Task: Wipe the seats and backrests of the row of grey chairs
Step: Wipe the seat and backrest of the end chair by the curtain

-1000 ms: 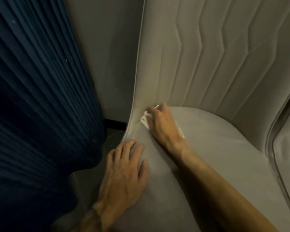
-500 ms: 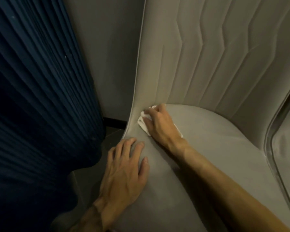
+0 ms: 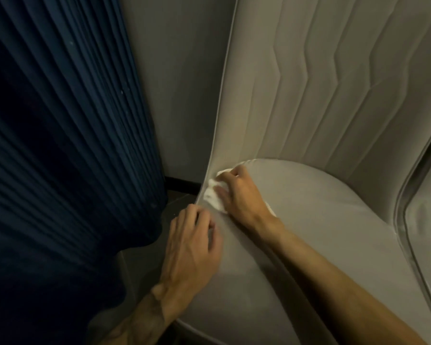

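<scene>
Right hand grips white cloth, pressing it into seam between seat and backrest. Left hand rests on seat edge just beside, fingers loosely bent, holding nothing.

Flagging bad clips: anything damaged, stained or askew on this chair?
Nothing stands out. The seat and backrest look intact, with no tears or stains, though dim light could hide marks. The right hand holds the white cloth in the seat-backrest crease; the left hand rests on the seat edge.
</scene>
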